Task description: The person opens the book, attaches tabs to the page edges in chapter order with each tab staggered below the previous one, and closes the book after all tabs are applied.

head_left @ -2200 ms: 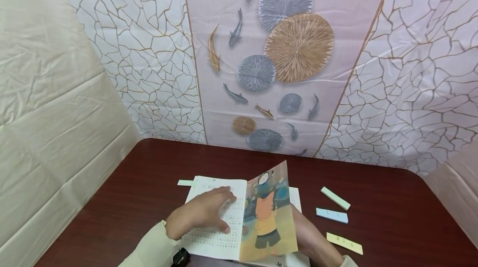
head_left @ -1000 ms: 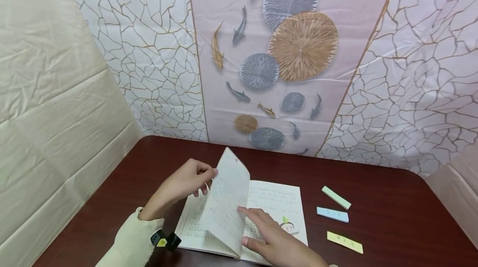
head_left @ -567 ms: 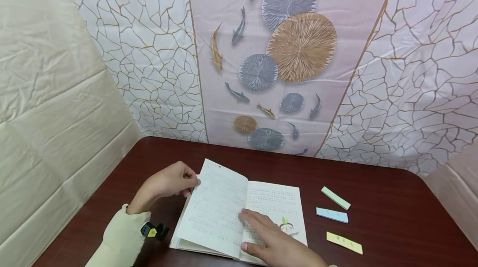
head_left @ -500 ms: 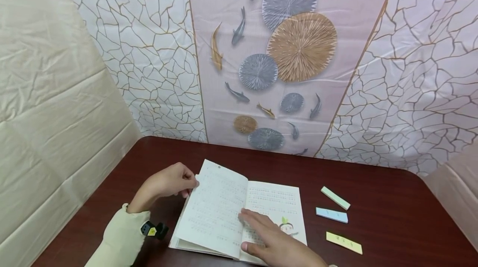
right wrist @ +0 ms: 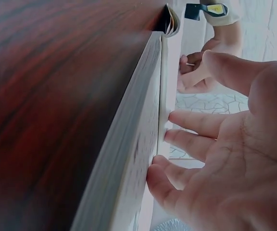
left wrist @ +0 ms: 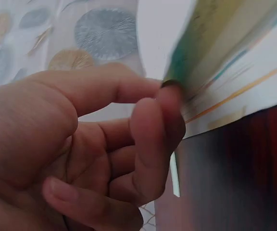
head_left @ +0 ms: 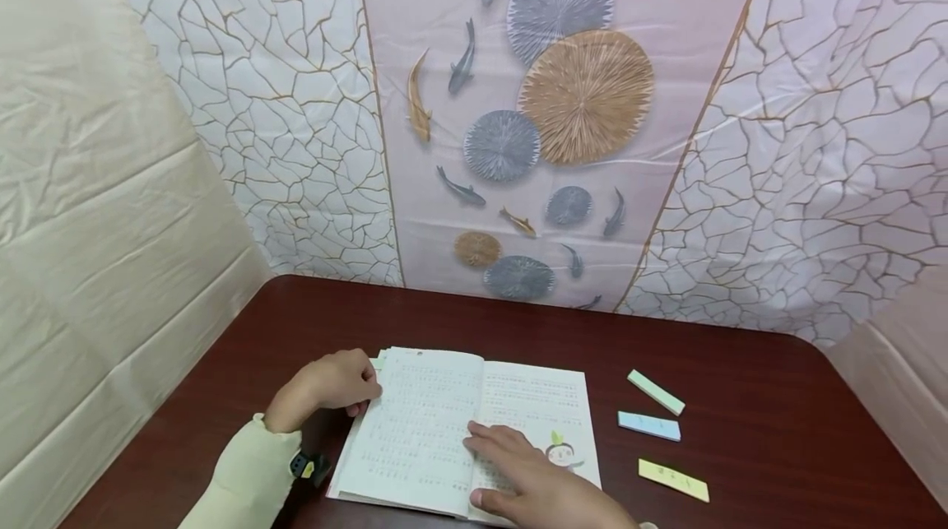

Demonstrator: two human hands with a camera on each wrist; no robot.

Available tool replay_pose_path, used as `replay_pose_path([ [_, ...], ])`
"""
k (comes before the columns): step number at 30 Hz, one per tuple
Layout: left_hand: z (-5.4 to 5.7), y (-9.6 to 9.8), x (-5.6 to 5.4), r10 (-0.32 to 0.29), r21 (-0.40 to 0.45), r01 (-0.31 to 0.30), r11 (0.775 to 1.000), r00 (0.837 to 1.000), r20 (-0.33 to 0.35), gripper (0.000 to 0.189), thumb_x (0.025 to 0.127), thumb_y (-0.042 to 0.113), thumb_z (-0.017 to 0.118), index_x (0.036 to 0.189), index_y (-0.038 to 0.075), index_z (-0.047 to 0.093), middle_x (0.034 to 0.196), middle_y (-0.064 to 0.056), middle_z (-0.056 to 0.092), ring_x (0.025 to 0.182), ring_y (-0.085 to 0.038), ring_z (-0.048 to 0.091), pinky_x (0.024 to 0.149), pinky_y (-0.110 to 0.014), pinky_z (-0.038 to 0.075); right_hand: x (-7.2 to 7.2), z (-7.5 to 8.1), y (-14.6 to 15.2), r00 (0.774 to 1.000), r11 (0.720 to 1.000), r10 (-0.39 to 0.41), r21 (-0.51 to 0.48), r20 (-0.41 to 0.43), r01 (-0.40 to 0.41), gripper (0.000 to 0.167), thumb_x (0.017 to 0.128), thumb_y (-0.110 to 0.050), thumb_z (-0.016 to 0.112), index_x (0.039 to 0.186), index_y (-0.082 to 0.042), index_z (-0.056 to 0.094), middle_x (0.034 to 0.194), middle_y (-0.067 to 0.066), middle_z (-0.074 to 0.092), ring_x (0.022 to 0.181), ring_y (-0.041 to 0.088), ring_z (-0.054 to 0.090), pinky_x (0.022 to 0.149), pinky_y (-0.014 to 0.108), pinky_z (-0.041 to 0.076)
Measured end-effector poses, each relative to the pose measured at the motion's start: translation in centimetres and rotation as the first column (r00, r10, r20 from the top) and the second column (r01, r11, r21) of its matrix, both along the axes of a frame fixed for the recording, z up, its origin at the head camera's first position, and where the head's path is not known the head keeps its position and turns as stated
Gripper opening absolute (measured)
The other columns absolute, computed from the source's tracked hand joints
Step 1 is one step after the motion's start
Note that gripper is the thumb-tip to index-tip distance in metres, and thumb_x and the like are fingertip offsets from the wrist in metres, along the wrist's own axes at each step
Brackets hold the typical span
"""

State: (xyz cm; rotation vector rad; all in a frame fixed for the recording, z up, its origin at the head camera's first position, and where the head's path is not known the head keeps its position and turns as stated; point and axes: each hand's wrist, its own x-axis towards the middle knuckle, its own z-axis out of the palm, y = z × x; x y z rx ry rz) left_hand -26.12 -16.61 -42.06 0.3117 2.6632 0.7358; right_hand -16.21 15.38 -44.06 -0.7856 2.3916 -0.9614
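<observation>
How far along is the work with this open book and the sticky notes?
Done: a pale green sticky tab juts past the left edge of the open book. In hand: the left hand pinches the left page at its outer edge; the right hand touches near the spine. Possibly left: adding blue and yellow tabs, since none shows there and the blue sticky-note pad and yellow sticky-note pad lie apart.

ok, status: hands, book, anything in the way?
Left hand pinching pages at left edge; right hand touching book near its middle. Book open. Right hand covers part of right page; three paper strips lie apart, to the right.
</observation>
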Motion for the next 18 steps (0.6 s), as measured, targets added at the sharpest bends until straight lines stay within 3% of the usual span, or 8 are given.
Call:
replay_pose_path([
  [3, -0.2, 0.5, 0.1, 0.018, -0.061, -0.021, 0.998, 0.999, -0.045, 0.036, 0.098, 0.021, 0.073, 0.065, 0.011, 0.064, 0.055, 0.001, 0.055, 0.052, -0.012, 0.044, 0.051, -0.026, 0.033, -0.2, -0.1, -0.3, 1.0, 0.999, -0.004, 0.035, -0.019, 0.004, 0.069, 0.102, -0.045, 0.067, 0.16, -0.015, 0.045, 0.17, 0.0, 0.037, 0.156, 0.033, 0.03, 0.121, 0.054, 0.036],
  [7, 0.6, 0.9, 0.3, 0.067, -0.132, -0.084, 0.988, 0.989, -0.129, 0.036, 0.095, 0.031, 0.078, 0.07, 0.012, 0.06, 0.062, 0.002, 0.05, 0.056, -0.013, 0.043, 0.052, -0.029, 0.032, -0.4, 0.0, -0.5, 0.999, 0.998, 0.002, 0.061, -0.032, 0.0, 0.067, 0.103, -0.045, 0.066, 0.16, -0.015, 0.046, 0.169, 0.0, 0.037, 0.156, 0.029, 0.032, 0.12, 0.051, 0.037],
  [10, 1.4, 1.5, 0.6, 0.076, -0.121, -0.095, 0.988, 0.984, -0.158, 0.033, 0.094, 0.033, 0.079, 0.079, 0.014, 0.058, 0.069, 0.001, 0.052, 0.06, -0.014, 0.047, 0.055, -0.031, 0.036, -0.4, 0.1, -0.4, 1.0, 0.998, 0.009, 0.059, -0.028, -0.008, 0.067, 0.104, -0.045, 0.065, 0.16, -0.015, 0.044, 0.169, 0.0, 0.037, 0.156, 0.028, 0.032, 0.121, 0.049, 0.038],
  [14, 2.1, 2.5, 0.9, 0.012, -0.01, -0.014, 1.0, 0.985, -0.17, 0.026, 0.092, 0.028, 0.084, 0.095, 0.012, 0.063, 0.08, 0.001, 0.06, 0.068, -0.015, 0.054, 0.061, -0.034, 0.045, -0.5, 0.1, -0.3, 0.999, 0.998, 0.019, 0.062, -0.037, -0.016, 0.068, 0.104, -0.044, 0.064, 0.161, -0.014, 0.043, 0.168, 0.0, 0.038, 0.155, 0.027, 0.033, 0.121, 0.047, 0.038],
  [18, 2.2, 3.5, 1.2, -0.105, 0.062, 0.119, 0.991, 0.976, -0.192, 0.034, 0.087, 0.02, 0.089, 0.112, 0.007, 0.069, 0.106, -0.004, 0.069, 0.099, -0.022, 0.066, 0.088, -0.045, 0.056, -0.7, -0.1, -0.3, 0.997, 0.996, 0.038, 0.085, -0.07, -0.032, 0.066, 0.105, -0.043, 0.064, 0.161, -0.013, 0.044, 0.167, 0.001, 0.04, 0.153, 0.029, 0.035, 0.119, 0.046, 0.04],
])
